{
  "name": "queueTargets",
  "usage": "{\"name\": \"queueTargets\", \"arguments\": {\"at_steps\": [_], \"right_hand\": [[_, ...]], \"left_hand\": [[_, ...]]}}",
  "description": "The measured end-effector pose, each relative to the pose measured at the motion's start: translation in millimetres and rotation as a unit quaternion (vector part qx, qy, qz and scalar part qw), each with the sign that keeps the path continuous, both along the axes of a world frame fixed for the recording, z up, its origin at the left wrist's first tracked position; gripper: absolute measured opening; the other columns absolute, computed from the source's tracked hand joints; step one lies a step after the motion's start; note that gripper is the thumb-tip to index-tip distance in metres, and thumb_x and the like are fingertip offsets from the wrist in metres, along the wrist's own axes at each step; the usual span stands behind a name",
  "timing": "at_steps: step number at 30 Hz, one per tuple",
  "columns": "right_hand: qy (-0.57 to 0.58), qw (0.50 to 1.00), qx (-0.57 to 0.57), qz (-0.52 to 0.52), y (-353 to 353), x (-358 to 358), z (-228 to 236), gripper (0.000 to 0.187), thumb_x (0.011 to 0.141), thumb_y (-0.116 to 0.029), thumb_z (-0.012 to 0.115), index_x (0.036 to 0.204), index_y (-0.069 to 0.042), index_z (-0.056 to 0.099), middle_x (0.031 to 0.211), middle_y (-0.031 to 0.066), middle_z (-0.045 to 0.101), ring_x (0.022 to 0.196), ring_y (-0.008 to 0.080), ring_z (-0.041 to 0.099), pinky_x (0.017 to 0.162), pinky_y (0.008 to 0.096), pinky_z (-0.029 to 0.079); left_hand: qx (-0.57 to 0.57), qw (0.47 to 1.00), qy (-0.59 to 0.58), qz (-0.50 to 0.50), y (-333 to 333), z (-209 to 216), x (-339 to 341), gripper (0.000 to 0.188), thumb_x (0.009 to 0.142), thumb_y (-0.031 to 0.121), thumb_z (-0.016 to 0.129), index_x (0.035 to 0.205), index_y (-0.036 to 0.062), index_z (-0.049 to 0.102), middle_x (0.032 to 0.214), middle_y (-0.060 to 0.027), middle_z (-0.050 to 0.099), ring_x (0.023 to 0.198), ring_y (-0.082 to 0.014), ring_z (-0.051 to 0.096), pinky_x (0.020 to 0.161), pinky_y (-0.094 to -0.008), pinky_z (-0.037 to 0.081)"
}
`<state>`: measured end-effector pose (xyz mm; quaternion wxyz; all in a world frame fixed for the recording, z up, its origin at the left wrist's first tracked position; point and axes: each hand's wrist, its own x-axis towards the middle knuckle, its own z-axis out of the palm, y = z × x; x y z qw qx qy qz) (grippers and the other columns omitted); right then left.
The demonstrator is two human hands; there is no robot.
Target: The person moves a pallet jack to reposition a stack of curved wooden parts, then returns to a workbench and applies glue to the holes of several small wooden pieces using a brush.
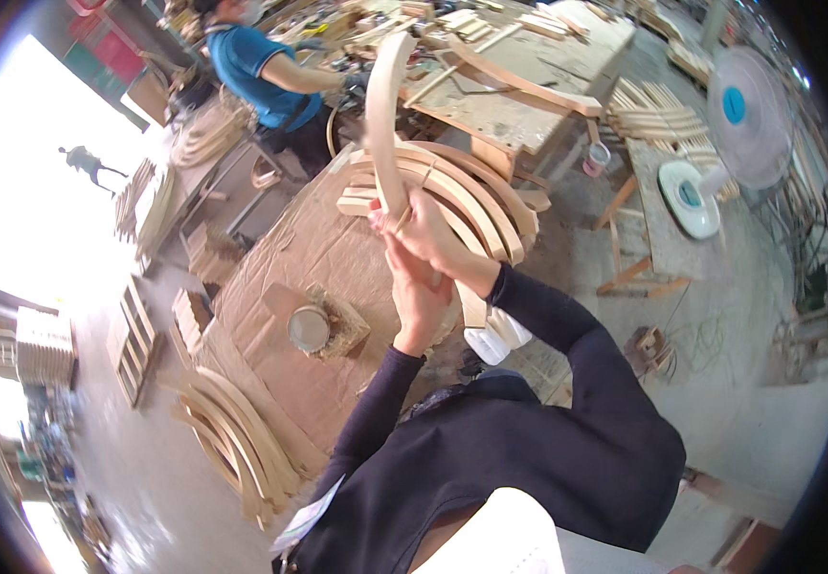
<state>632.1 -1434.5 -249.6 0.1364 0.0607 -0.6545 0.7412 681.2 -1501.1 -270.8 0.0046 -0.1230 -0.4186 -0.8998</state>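
A pale, curved wooden piece stands up in front of me, its upper end arching away. My right hand is closed around its lower part. Just below, my left hand presses in close against the right, wrapped about the lower end of the same piece; part of its fingers is hidden. Behind my hands, several curved wooden pieces lie stacked side by side at the far right of a cardboard-covered table. A round tin sits on a block left of my left hand.
More curved pieces are bundled at the table's near left. White wrapped ends poke out beside my waist. Across the table a co-worker in a blue shirt works at a cluttered workbench. To the right, a fan stands on a bench.
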Motion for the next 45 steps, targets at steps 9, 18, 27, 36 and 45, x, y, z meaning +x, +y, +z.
{"name": "queueTargets", "arguments": {"at_steps": [9,18,27,36,45], "right_hand": [[-0.175,0.851,0.475,-0.141,192.8,-96.5,-40.7,0.036,0.078,-0.012,0.062,0.113,-0.012,0.054,0.091,0.0050,0.067,0.074,0.0158,0.065,0.065,0.0317,0.052],[0.001,0.747,0.621,-0.237,312.8,-190.7,-115.1,0.036,0.077,-0.009,0.057,0.113,-0.012,0.053,0.080,0.0143,0.063,0.081,0.0324,0.061,0.069,0.0442,0.046],[0.101,0.707,0.642,-0.280,279.6,-195.3,-101.5,0.042,0.076,-0.008,0.058,0.117,0.000,0.050,0.113,0.0188,0.056,0.106,0.0352,0.051,0.091,0.0421,0.042],[0.184,0.922,0.316,-0.128,99.0,-95.8,-45.8,0.046,0.096,-0.035,0.036,0.129,-0.002,0.040,0.116,0.0160,0.057,0.106,0.0237,0.056,0.084,0.0348,0.045],[0.006,0.998,0.052,0.039,-49.2,10.8,-63.4,0.065,0.095,-0.051,0.022,0.117,0.002,0.052,0.086,0.0105,0.062,0.077,0.0169,0.061,0.074,0.0261,0.049]], "left_hand": [[-0.533,0.840,0.038,-0.095,-57.3,-59.7,33.6,0.039,0.080,0.012,0.064,0.116,0.0033,0.054,0.110,-0.0128,0.051,0.089,-0.0181,0.058,0.073,-0.0281,0.050],[-0.542,0.816,-0.197,0.040,-149.1,-90.6,89.0,0.029,0.083,0.011,0.061,0.110,0.0008,0.058,0.096,-0.0096,0.064,0.084,-0.0140,0.062,0.073,-0.0272,0.050],[-0.515,0.812,-0.251,0.111,-146.9,-84.4,121.4,0.017,0.083,0.011,0.061,0.095,-0.0002,0.058,0.087,-0.0072,0.064,0.079,-0.0134,0.061,0.069,-0.0269,0.050],[-0.542,0.812,-0.156,0.149,-176.1,-93.2,127.2,0.013,0.075,0.009,0.062,0.082,0.0013,0.057,0.078,-0.0136,0.058,0.071,-0.0246,0.060,0.064,-0.0328,0.049],[-0.558,0.789,-0.174,0.188,-245.0,-103.9,136.3,0.010,0.077,0.007,0.060,0.085,0.0023,0.058,0.085,-0.0108,0.059,0.075,-0.0201,0.061,0.069,-0.0304,0.049]]}}
